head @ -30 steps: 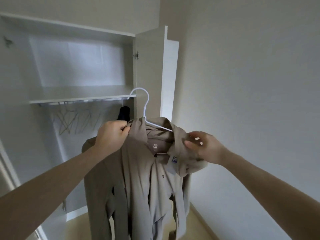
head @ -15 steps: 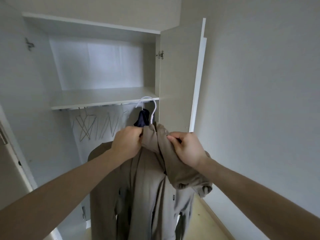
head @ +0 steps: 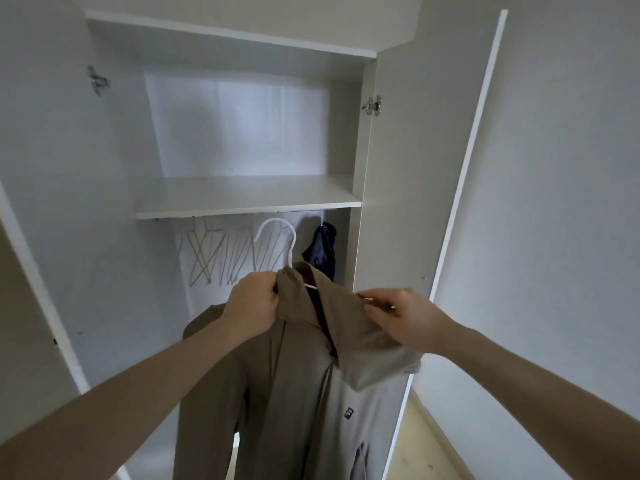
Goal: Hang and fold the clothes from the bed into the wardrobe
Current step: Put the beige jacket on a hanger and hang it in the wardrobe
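Note:
A beige hooded jacket [head: 298,375] hangs on a white hanger [head: 284,244] that I hold up in front of the open wardrobe [head: 242,199]. My left hand [head: 254,303] grips the jacket's collar at the hanger's neck. My right hand [head: 398,317] pinches the jacket's right shoulder and hood, just to the right. The hanger's hook rises just below the shelf, in front of the rail, and is not on it.
Several empty wire hangers [head: 221,254] hang under the shelf at the left. A dark blue garment [head: 323,251] hangs at the rail's right end. The right wardrobe door [head: 433,168] stands open beside a white wall. Wooden floor [head: 426,455] shows at the lower right.
I have stepped closer to the wardrobe and the jacket has moved in toward the rail. My right hand has shifted right along the jacket's shoulder.

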